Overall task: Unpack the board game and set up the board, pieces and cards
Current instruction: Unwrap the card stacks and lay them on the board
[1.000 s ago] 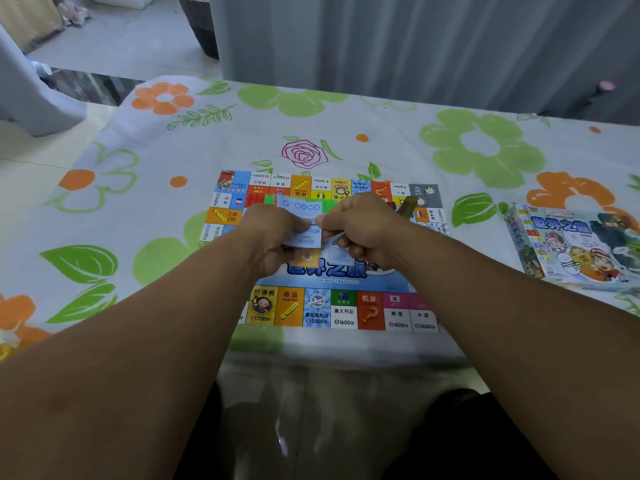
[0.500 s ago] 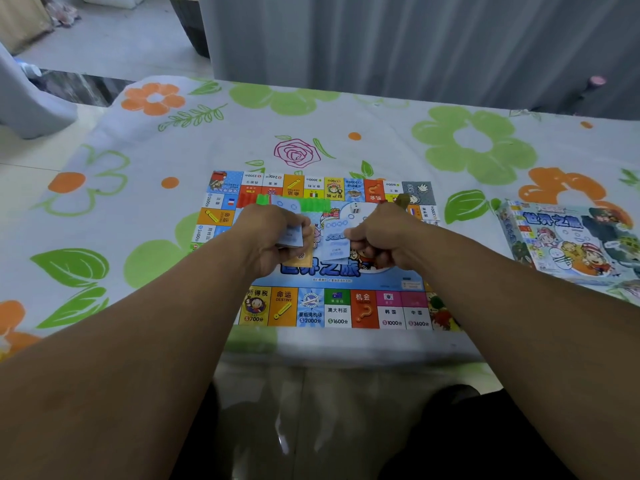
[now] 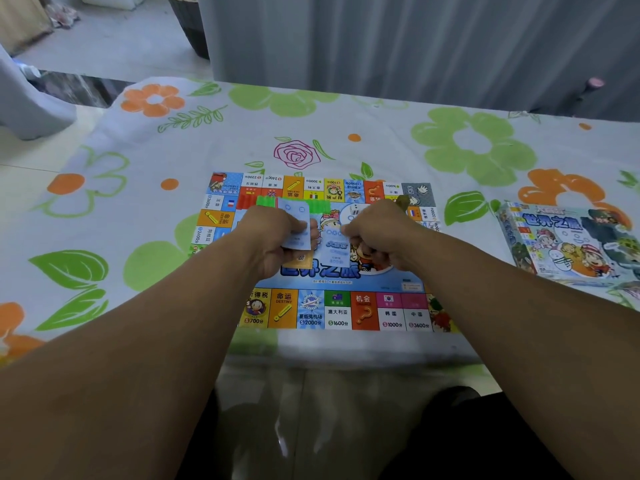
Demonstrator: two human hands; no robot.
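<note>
The colourful game board (image 3: pixel 311 310) lies flat on the table in front of me. Over its middle, my left hand (image 3: pixel 273 237) grips a small stack of pale blue cards (image 3: pixel 297 237), with an orange card showing under it. My right hand (image 3: pixel 377 233) pinches a single pale blue card (image 3: pixel 335 249) a little apart from the stack. Green and red paper pieces (image 3: pixel 266 201) lie on the board just beyond my left hand. A small brownish piece (image 3: pixel 402 199) sticks up behind my right hand.
The game box (image 3: pixel 568 244) lies at the right of the table. A floral tablecloth (image 3: pixel 381 150) covers the table, whose near edge runs just below the board. A grey curtain (image 3: pixel 415 43) hangs behind the far edge.
My hands were together on one stack of cards. They have drawn apart, and my right hand now holds one card separate from the stack in my left hand.
</note>
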